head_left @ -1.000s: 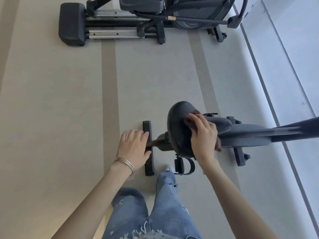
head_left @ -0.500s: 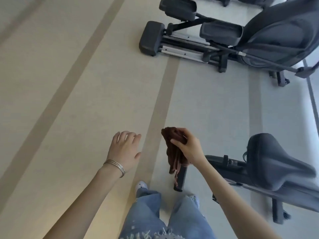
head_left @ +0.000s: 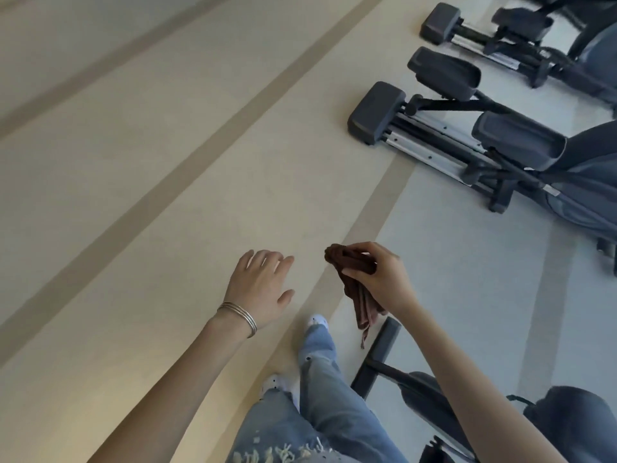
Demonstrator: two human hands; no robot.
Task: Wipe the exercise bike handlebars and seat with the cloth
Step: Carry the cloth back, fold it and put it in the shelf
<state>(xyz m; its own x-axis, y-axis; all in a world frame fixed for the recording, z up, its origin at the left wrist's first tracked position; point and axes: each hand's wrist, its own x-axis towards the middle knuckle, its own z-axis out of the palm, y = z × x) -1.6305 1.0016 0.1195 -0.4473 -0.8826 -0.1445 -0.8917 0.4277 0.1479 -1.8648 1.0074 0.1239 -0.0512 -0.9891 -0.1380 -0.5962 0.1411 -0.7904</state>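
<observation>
My right hand (head_left: 384,279) pinches a bunched dark brown cloth (head_left: 355,289) that hangs down over the floor, away from the bike. My left hand (head_left: 262,287) hovers open with fingers spread, holding nothing, bangles on its wrist. The exercise bike sits at the lower right: its black seat (head_left: 574,426) is partly cut off by the frame edge and my right forearm, and its rear floor bar (head_left: 377,355) lies below the cloth. The handlebars are out of view.
Two grey elliptical machines (head_left: 467,142) stand at the upper right on a grey floor mat. Beige striped flooring (head_left: 150,195) spreads to the left. My legs in torn blue jeans (head_left: 320,396) and white shoes are at the bottom centre.
My right hand lifted the cloth off the bike seat and carried it away to the left. The view swung left, pushing the bike to the lower right corner. My left hand stayed open.
</observation>
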